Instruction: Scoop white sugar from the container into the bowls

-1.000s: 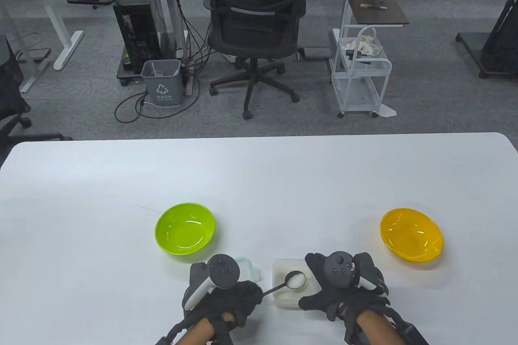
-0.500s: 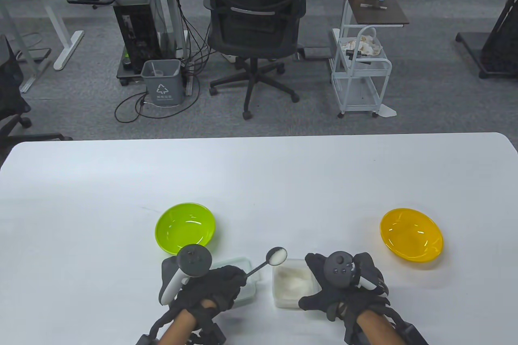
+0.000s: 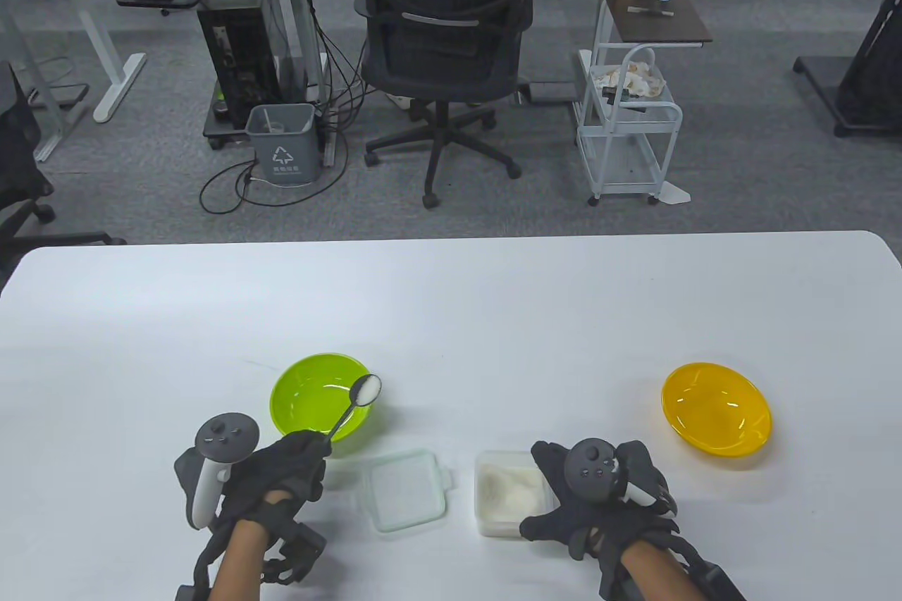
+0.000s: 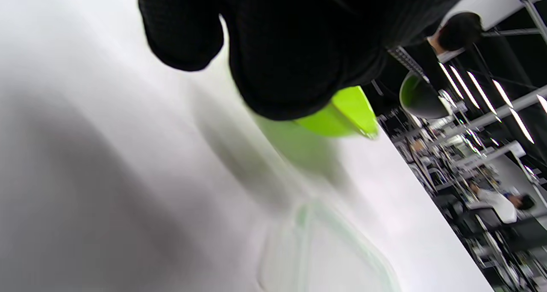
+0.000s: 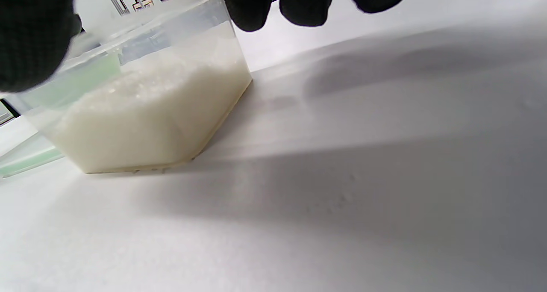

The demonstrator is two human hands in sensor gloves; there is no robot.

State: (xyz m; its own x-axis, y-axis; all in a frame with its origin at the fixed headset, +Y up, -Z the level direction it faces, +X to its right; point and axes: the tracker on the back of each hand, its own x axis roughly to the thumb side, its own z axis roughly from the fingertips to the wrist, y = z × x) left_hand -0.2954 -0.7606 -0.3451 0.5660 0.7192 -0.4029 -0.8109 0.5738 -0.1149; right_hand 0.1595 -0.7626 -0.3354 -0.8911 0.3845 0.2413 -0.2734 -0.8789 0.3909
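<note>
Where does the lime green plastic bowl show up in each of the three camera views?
Table view: lime green plastic bowl left of centre, under the loaded spoon.
Left wrist view: bowl upper centre, partly behind the left hand.
Right wrist view: not in it.
Shared landmark: clear container lid.

Two bowls: a green bowl [image 3: 322, 408] at lower left and a yellow bowl [image 3: 715, 408] at lower right. One sugar container [image 3: 509, 494], one lid [image 3: 404, 489], one spoon [image 3: 352, 407], two gloved hands.
</note>
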